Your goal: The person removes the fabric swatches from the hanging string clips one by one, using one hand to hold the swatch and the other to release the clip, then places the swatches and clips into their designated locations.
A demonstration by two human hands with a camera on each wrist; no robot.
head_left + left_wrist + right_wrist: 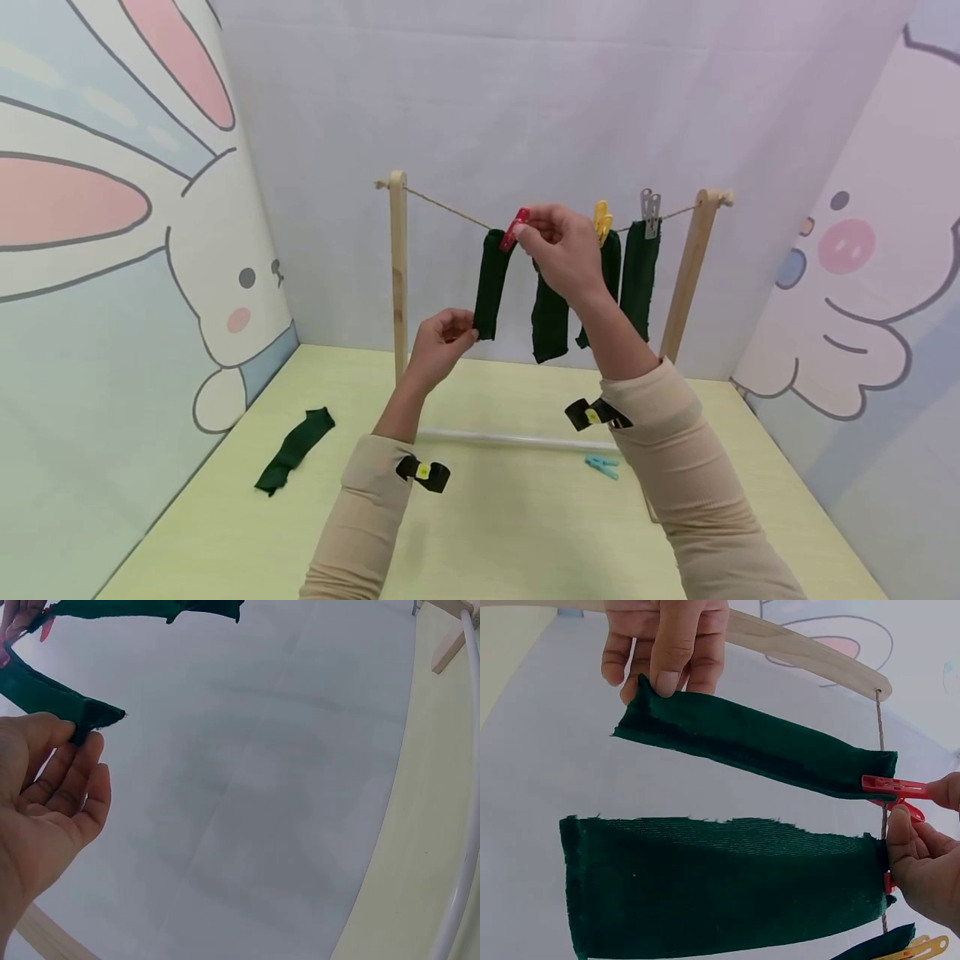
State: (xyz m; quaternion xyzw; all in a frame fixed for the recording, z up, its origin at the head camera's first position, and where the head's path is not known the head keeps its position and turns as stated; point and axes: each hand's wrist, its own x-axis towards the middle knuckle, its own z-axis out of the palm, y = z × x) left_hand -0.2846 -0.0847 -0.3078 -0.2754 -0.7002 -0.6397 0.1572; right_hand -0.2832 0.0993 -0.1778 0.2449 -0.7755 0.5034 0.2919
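Observation:
My left hand (442,350) pinches the lower end of a dark green cloth strip (491,283) between thumb and fingers. The strip's upper end hangs at the rope, where a red clothespin (885,785) grips one corner. My right hand (562,254) pinches the handles of that clothespin. Just to the right hangs a wider green cloth (720,892), with another red clothespin (889,883) at its top, partly hidden by the right hand. Farther right, more green strips hang under a yellow clothespin (602,223) and a grey clothespin (650,215).
The rope runs between a left wooden post (399,275) and a right wooden post (688,267). A white bar (510,438) crosses low between them. On the yellow table lie a green cloth strip (296,450) at left and a light blue clothespin (602,466) at right.

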